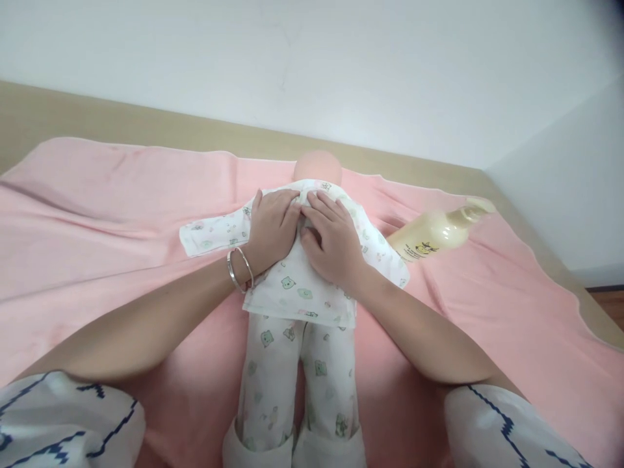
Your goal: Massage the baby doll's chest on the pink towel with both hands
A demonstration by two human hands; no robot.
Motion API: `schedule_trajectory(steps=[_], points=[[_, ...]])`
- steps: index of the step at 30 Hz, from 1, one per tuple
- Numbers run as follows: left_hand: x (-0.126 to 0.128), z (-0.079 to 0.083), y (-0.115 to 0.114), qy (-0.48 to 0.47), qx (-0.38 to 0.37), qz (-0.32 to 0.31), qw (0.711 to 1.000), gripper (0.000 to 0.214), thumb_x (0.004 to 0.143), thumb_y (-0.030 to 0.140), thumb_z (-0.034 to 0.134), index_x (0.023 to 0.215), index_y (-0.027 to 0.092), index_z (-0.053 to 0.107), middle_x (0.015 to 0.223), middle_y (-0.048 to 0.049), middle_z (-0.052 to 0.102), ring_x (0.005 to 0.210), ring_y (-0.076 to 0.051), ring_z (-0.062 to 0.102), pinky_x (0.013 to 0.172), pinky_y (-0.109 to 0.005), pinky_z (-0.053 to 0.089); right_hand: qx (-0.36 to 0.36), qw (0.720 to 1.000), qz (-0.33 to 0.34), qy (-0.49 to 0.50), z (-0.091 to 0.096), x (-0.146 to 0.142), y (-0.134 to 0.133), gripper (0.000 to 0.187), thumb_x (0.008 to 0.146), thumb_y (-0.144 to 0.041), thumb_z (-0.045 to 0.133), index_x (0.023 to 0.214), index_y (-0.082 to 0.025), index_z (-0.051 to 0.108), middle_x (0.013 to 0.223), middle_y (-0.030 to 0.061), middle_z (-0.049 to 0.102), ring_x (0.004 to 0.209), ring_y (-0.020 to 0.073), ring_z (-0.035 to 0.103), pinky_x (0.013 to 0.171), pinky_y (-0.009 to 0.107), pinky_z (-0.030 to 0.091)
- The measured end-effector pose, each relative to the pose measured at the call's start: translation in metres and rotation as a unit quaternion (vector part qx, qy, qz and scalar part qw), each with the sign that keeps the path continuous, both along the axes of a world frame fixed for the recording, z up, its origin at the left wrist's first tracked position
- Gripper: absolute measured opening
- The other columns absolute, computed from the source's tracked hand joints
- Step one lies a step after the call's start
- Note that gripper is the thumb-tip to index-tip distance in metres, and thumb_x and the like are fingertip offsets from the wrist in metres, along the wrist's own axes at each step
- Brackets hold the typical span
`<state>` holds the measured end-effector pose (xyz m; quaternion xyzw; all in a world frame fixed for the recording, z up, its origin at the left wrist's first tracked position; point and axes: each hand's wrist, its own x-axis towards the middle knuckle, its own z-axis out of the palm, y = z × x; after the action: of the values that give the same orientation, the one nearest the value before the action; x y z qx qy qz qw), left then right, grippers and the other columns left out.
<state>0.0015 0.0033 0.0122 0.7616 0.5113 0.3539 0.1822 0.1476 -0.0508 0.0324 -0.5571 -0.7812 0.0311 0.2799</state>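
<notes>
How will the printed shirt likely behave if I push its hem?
The printed shirt looks floppy: its hem drapes loosely over the trousers, so it may bunch. The middle might resist sliding, since the left hand and right hand rest on it.

1. Shirt (pixel 297 300), centre: matt, thin-looking cloth, lightly creased.
2. Trousers (pixel 272 377), lower centre: matt cloth.
3. Doll's head (pixel 318 168), upper centre: smooth, plastic-looking, nearly matt.
4. Bottle (pixel 441 229), right of centre: smooth, glossy, plastic-looking.
5. Bangles (pixel 231 273), left of centre: shiny, smooth metal.
6. Blanket (pixel 97 201), across the frame: soft-looking, matt, rumpled cloth.
7. Wall (pixel 219 65), top: smooth, matt.
8. Sleeves (pixel 73 416), lower corners: matt cloth.
</notes>
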Motion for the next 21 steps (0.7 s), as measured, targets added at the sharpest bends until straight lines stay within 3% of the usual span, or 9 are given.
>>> schedule_trajectory(steps=[8, 21], points=[[-0.0016, -0.002, 0.0005, -0.002, -0.002, -0.006, 1.0, 0.044, 0.105, 0.029, 0.027, 0.126, 0.022, 0.065, 0.138, -0.0081, 0.072, 0.133, -0.024, 0.061, 0.136, -0.057, 0.019, 0.009, 1.0, 0.005, 0.004, 0.0002, -0.0007, -0.0004, 0.049, 0.101, -0.025, 0.04, 0.136, -0.015, 0.071, 0.16, 0.0111, 0.055, 0.156, 0.0293, 0.044, 0.134, 0.059, 0.029], [-0.0016, -0.0025, 0.0008, 0.005, 0.006, -0.003, 1.0, 0.043, 0.106, 0.029, 0.027, 0.123, 0.023, 0.066, 0.137, -0.0082, 0.072, 0.131, -0.025, 0.063, 0.135, -0.057, 0.023, 0.009, 1.0, -0.001, -0.001, -0.0021, -0.0007, 0.0006, 0.047, 0.101, -0.025, 0.042, 0.137, -0.02, 0.072, 0.16, 0.0076, 0.056, 0.156, 0.029, 0.044, 0.134, 0.06, 0.03]])
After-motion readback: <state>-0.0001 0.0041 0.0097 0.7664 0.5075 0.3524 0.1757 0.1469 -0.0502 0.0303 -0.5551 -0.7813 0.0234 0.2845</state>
